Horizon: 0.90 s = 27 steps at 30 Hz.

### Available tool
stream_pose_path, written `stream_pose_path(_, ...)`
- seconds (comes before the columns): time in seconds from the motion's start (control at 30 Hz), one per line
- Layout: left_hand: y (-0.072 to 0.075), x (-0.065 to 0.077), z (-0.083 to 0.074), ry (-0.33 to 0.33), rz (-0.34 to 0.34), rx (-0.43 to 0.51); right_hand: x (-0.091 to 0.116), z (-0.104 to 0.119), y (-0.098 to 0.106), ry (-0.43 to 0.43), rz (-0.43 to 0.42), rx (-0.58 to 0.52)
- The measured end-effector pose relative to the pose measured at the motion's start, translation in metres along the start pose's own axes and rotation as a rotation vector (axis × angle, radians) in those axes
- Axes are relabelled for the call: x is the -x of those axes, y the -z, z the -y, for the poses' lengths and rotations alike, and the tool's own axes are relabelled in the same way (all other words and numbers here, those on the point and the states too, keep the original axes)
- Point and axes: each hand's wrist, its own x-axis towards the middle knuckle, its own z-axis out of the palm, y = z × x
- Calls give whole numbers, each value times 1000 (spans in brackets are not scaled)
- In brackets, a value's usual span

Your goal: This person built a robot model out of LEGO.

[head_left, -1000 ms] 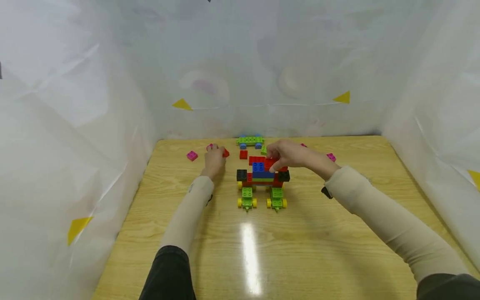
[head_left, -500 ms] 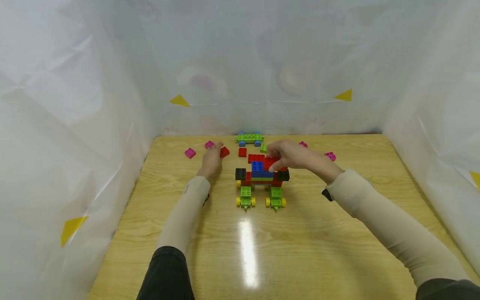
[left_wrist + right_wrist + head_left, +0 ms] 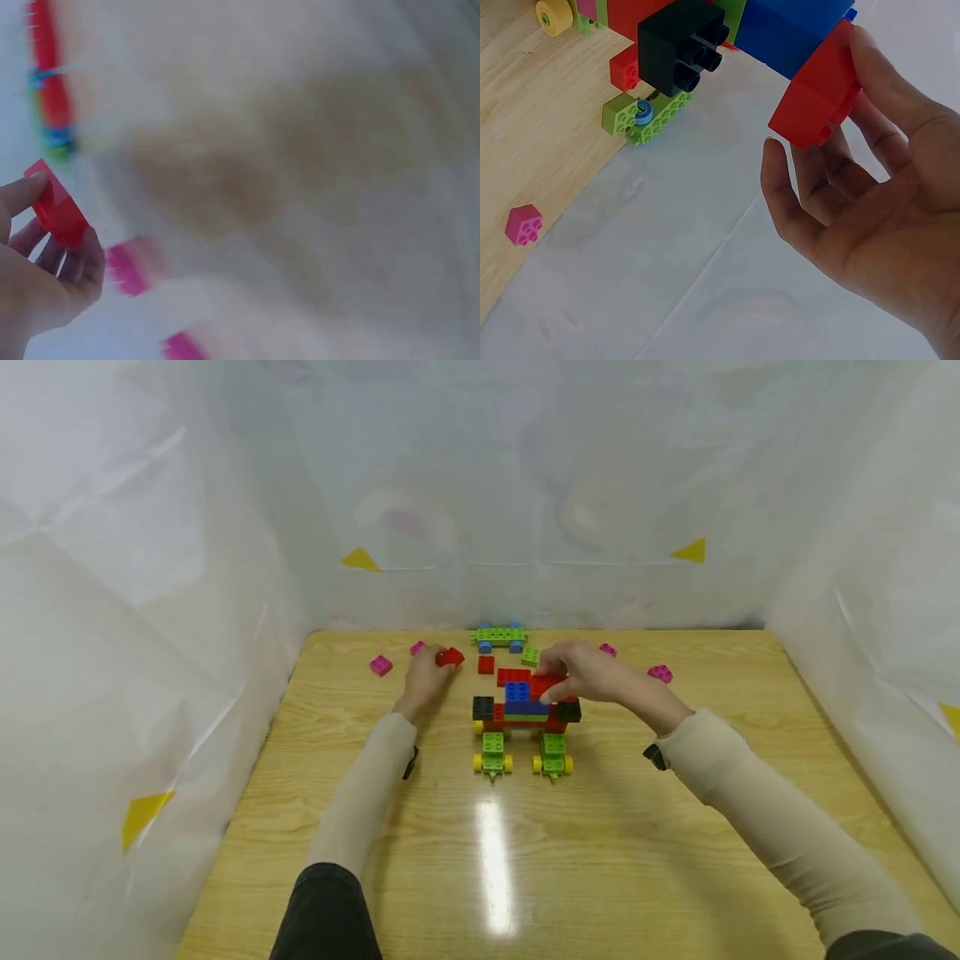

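Note:
My left hand [image 3: 424, 678] pinches a red toy building brick [image 3: 450, 657] between thumb and fingers, back left of the model. The left wrist view shows this brick [image 3: 58, 206] tilted in the fingers. My right hand [image 3: 588, 675] holds a red sloped brick [image 3: 817, 88] at the model's top, where it meets blue bricks [image 3: 791, 30]. Red, blue and black bricks make up the wheeled model, with a black brick [image 3: 483, 708] at its left side. Two green wheeled bases [image 3: 492, 756] with yellow wheels are at its front. The right hand partly hides the model's top right.
Behind the model stands a green wheeled base [image 3: 500, 635] with blue wheels. A red brick [image 3: 486, 665] and a green brick [image 3: 530, 657] lie near it. Pink bricks lie at left [image 3: 381, 666] and right [image 3: 660, 673]. White sheeting [image 3: 525, 510] encloses the wooden table [image 3: 637, 843].
The left hand has taken hold of the red brick and tilted it, shifting it slightly toward the back. My right hand stays at the model's top, almost unmoved.

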Motion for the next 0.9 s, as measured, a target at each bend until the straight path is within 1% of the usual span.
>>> stream_pose_path(0.07, 7, 3, -11, -39, -30, 82, 1, -1, 0, -3, -5, 3)
stream_pose_path(0.13, 15, 6, -24, -101, -46, 136, 2, -2, 1, -4, -18, 10)
stream_pose_path(0.23, 25, 15, -39, -178, -44, 172, 3, -3, 2, 12, -37, 10)
stream_pose_path(0.33, 33, 27, -51, -219, -37, 204, 3, -4, 1, 31, -40, -6)
stream_pose_path(0.43, 41, 40, -62, -247, -21, 257, 2, -6, -1, 49, -50, -26)
stream_pose_path(0.53, 49, 52, -76, -276, 12, 308, 0, -8, -3, 56, -73, -34)
stream_pose_path(0.63, 54, 63, -87, -272, 63, 367, -1, -9, -3, 50, -85, -43)
stream_pose_path(0.77, 56, 75, -95, -255, 124, 399, -4, -11, -5, 39, -78, -55)
stream_pose_path(0.9, 55, 81, -98, -290, 160, 394, -5, -11, -6, 42, -75, -66)
